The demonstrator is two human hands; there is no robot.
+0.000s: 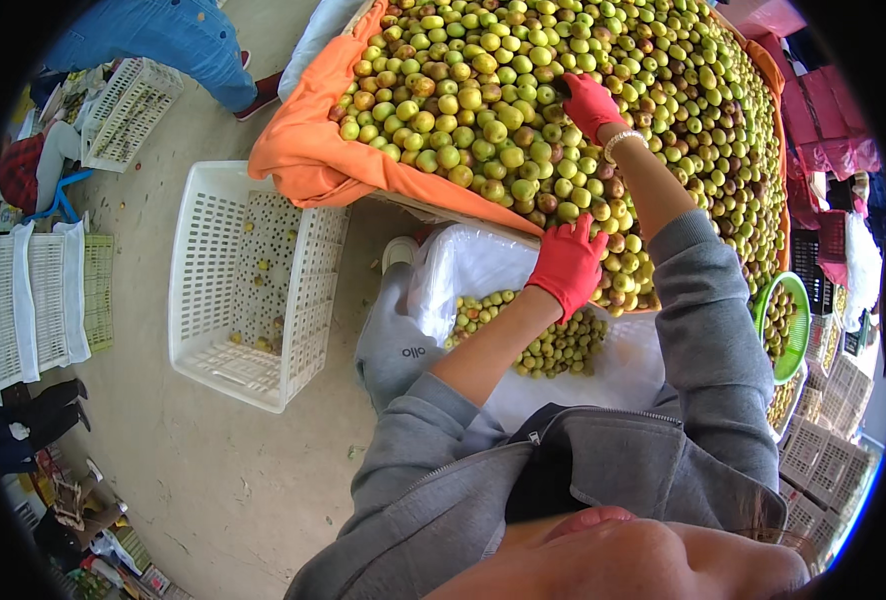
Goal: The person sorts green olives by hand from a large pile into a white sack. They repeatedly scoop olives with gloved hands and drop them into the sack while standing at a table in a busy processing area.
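A heap of green and reddish-brown jujube-like fruits (480,97) fills a raised bin lined with orange cloth (315,150). My left hand (569,262), in a red glove, rests over fruits at the bin's near edge, fingers spread. Farther into the heap reaches my right hand (593,105), also red-gloved, a beaded bracelet (624,142) on its wrist. Its fingertips are bent down among the fruits beside a dark spot, so what they hold is hidden. Below the edge, a container lined with clear plastic (480,251) holds more fruits (559,349), partly covered by my left forearm.
A white plastic crate (229,255) with a few fruits stands on the floor to the left. At the right, a green basket (799,322) holds fruits near stacked crates (825,465). A person in blue clothing (165,45) is at upper left, near another crate (132,112).
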